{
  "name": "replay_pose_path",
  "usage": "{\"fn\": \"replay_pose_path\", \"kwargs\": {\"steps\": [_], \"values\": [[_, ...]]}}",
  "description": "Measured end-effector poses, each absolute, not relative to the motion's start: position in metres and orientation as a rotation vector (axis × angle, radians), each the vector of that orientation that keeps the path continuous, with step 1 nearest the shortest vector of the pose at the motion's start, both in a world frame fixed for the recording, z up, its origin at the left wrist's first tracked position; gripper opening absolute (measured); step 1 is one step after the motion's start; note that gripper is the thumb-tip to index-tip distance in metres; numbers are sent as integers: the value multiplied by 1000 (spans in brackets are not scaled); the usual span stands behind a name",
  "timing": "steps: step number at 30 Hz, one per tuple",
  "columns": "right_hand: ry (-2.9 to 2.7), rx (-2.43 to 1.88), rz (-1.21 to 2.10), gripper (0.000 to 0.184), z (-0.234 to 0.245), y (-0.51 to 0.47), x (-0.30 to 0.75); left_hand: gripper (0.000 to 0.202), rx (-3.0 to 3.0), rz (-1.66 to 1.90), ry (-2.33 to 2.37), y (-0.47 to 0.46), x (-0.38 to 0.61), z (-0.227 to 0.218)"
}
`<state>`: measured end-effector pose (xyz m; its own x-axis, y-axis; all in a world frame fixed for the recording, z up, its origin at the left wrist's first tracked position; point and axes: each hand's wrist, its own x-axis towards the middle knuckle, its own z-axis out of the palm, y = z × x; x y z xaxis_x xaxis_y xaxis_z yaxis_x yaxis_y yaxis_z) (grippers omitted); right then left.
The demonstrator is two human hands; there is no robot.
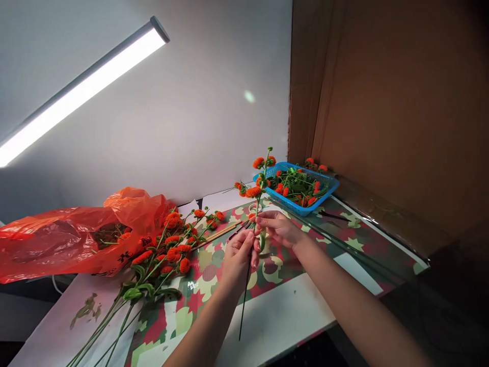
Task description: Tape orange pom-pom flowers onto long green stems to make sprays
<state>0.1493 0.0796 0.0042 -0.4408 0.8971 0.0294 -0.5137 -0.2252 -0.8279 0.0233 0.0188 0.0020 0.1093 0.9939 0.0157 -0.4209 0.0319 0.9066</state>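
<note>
A tall artificial flower stem (259, 204) with fuzzy orange blooms, apparently pipe cleaner, stands nearly upright in front of me. My left hand (240, 251) is closed around its lower part, thumb pressed on the stem. Below that hand, the thin dark stem end (243, 311) hangs down over the table. My right hand (281, 229) pinches the stem just above the left, with thumb and forefinger together. A curled green leaf (262, 241) shows between the two hands. Exactly what lies under the right fingertips is partly hidden.
Finished-looking orange flower stems (153, 275) lie in a bunch at left, beside a red plastic bag (76, 234). A blue basket (298, 208) at the back right holds more flowers and greenery. Wooden sticks (219, 233) and scissors (234, 235) lie behind my hands. A lamp (84, 86) shines above.
</note>
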Motion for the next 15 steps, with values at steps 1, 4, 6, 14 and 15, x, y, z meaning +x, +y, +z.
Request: {"fn": "replay_pose_path", "kwargs": {"steps": [1,4,6,14,15], "values": [[-1018,-578,1780,23,3,80,150,25,932,1298,805,18,23,3],[-1101,-591,1636,20,1,82,150,25,934,1285,782,18,23,4],[-1137,-602,1589,20,0,82,150,25,930,1266,770,17,23,5],[-1193,-726,1410,19,6,81,155,23,1450,1335,1226,10,21,2],[-1201,-748,1389,20,6,81,155,21,1514,1359,1298,9,21,1]]}}
